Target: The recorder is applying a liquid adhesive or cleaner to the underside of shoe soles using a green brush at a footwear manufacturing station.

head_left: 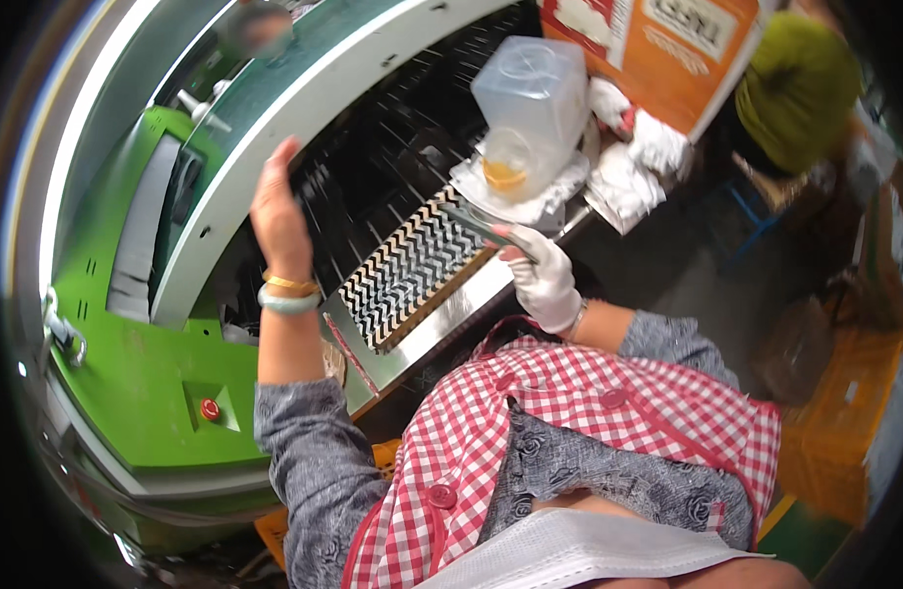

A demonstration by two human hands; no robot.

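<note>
My left hand is bare and raised beside the machine's white rail, seen edge-on with its fingers stretched out and nothing visible in it. A gold bangle and a pale jade-coloured one circle that wrist. In a white glove with bare fingertips, my right hand grips metal tweezers. Their tips reach over the far right end of a board covered in rows of black and light zigzag strips. The board lies slantwise between my hands, near the metal table edge.
Beyond the board stand a translucent plastic jug and crumpled white cloths. An orange carton is behind them. At left is a green machine with a red button. Another person in olive sits at right.
</note>
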